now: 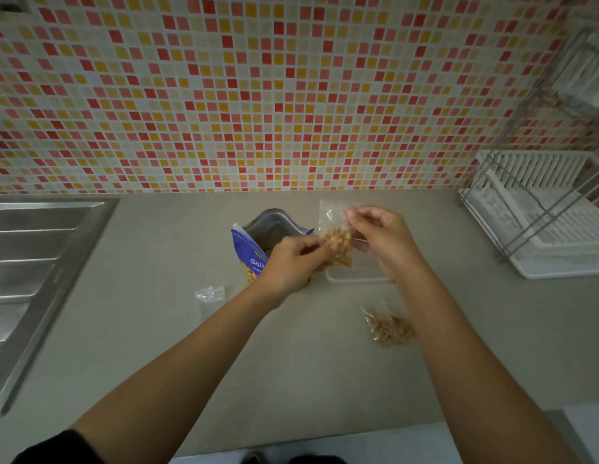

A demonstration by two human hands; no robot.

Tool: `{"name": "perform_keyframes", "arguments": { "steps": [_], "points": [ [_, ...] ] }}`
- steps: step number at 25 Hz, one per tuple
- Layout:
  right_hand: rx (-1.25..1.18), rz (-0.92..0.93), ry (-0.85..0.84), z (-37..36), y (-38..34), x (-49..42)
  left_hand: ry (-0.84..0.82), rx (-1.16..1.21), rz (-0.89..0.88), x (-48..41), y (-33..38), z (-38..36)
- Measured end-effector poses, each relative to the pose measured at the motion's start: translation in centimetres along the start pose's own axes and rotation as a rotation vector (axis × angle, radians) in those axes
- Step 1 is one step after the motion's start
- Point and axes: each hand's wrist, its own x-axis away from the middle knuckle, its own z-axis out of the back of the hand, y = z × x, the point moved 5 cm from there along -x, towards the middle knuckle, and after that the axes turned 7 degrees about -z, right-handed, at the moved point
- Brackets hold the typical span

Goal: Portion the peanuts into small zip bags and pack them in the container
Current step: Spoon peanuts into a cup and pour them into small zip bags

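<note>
Held up over the middle of the worktop (291, 363), toward its back edge: a small zip bag (338, 242), clear, its lower half filled with peanuts (340, 251). Pinched at its upper right side between thumb and fingertips of the right hand (382, 242), fingers curled. Met on its left side by the left hand (291, 262), fingertips bunched against the peanut-filled part; probably pinching the plastic there, though blur hides the exact hold. Hanging between the two hands, just right of the left fingertips and just left of the right ones.

On the worktop below the bag: a clear container (355, 274), partly hidden by the right hand and wrist. Left of it, behind the left hand: an opened blue peanut packet (249, 259), standing, mouth agape, silver lining showing.

Nearer the front edge, beside the right forearm: a filled zip bag (390, 328), lying flat. Left of the left forearm: empty zip bags (209, 294), also flat.

At the worktop's left edge, a steel drainer (30, 256); at the back right corner, a white dish rack (542, 222); along the back edge, a tiled wall (258, 95) in red, orange and cream.
</note>
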Motion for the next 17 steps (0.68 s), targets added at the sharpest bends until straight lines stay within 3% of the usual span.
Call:
{"name": "perform_keyframes", "arguments": {
  "steps": [4, 6, 9, 13, 17],
  "points": [
    [0.123, -0.071, 0.021, 3.5, 7.0, 0.6, -0.057, 0.06, 0.186, 2.9, -6.3, -4.2],
    [0.174, -0.126, 0.046, 4.9, 10.9, 0.9, -0.08, -0.07, 0.24, 4.4, -9.6, -4.8],
    [0.261, -0.215, 0.08, 6.4, 16.0, 0.7, -0.094, -0.558, 0.133, 5.8, -13.7, -3.9],
    [0.299, -0.27, 0.094, 6.6, 19.7, 0.2, -0.102, -0.995, -0.1, 7.1, -16.8, -2.5],
    [0.429, -0.203, 0.143, 6.4, 20.3, -0.8, -0.174, -1.164, -0.112, 7.9, -18.1, -1.8]
  ]
}}
